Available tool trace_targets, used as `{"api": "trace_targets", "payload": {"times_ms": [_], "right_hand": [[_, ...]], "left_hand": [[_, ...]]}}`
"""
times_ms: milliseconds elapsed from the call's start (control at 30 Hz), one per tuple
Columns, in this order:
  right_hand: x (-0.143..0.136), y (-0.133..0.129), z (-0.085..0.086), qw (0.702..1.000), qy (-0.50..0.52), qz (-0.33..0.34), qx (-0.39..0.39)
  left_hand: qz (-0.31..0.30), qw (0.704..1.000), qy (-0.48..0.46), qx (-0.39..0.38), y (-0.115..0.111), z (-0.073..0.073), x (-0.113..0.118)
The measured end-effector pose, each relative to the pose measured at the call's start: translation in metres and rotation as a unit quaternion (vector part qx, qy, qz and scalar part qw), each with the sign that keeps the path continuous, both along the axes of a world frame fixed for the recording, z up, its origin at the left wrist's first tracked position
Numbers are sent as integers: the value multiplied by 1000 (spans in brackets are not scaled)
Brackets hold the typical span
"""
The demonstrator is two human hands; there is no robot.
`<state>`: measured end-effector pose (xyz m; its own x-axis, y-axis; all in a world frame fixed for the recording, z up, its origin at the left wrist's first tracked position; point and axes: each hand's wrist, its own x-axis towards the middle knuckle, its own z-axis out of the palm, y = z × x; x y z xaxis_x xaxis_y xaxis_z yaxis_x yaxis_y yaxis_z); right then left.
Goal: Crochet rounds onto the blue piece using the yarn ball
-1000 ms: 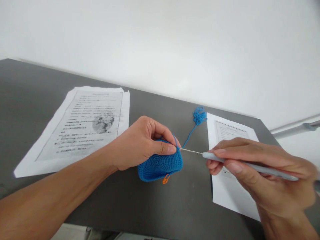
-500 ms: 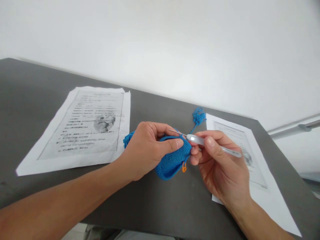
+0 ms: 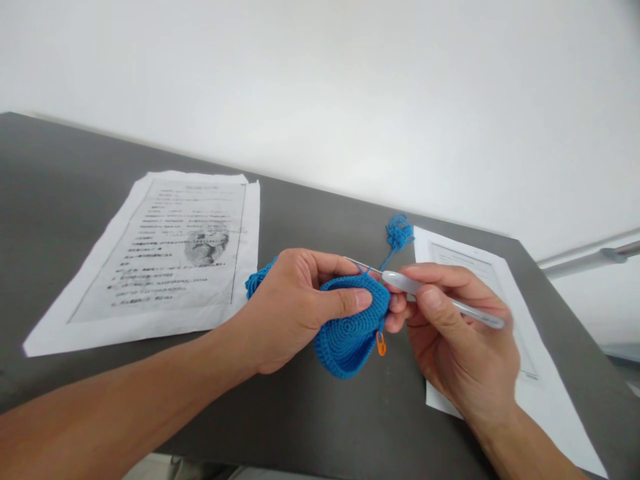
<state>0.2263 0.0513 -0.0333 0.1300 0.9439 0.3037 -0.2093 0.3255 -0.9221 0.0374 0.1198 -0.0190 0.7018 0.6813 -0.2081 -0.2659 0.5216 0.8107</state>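
Note:
My left hand (image 3: 305, 303) pinches a blue crocheted piece (image 3: 350, 327), thumb on its round, spiral-stitched face. Between the fingers of my right hand (image 3: 463, 327) is a crochet hook (image 3: 407, 283) with a pale grey handle. Its thin metal shaft points left over the upper edge of the piece, and blue yarn loops around it. From there a strand runs up to a loose tangle of blue yarn (image 3: 399, 232). An orange stitch marker (image 3: 381, 344) hangs from the right edge of the piece. More blue yarn (image 3: 257, 280) shows behind my left hand, partly hidden.
A printed sheet (image 3: 165, 267) with a dark oval picture lies on the grey table (image 3: 310, 413) at left. Another printed sheet (image 3: 545, 400) lies at right, partly beneath my right hand. The white wall (image 3: 320, 100) rises behind the table, with a metal rail (image 3: 580, 263) at far right.
My right hand and the hook have shifted right and slightly down. The crocheted piece has tilted, its lower part now hanging lower, and more of the hook's shaft shows.

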Motion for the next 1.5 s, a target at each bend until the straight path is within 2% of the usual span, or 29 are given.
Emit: {"api": "trace_targets", "payload": {"times_ms": [167, 300, 667, 900, 1000, 1133, 1233, 1500], "right_hand": [[10, 2, 3, 999, -44, 10, 21], [19, 1, 5, 994, -96, 8, 57], [43, -6, 11, 964, -235, 6, 125], [45, -9, 16, 937, -317, -14, 145], [43, -9, 15, 930, -331, -23, 156], [38, -9, 13, 929, -333, -39, 160], [34, -10, 13, 930, -329, -54, 157], [30, -16, 9, 914, -363, -90, 158]], "left_hand": [[18, 1000, 7, -11, -1, 2, -1], [27, 998, 50, -11, -1, 5, -1], [2, 991, 131, 20, 0, 7, 0], [3, 986, 161, 49, 0, 7, 0], [5, 979, 182, 94, 0, 8, -1], [43, 959, 217, 179, 1, 10, -1], [58, 950, 221, 213, 0, 11, 0], [59, 959, 196, 193, -5, 6, 3]]}}
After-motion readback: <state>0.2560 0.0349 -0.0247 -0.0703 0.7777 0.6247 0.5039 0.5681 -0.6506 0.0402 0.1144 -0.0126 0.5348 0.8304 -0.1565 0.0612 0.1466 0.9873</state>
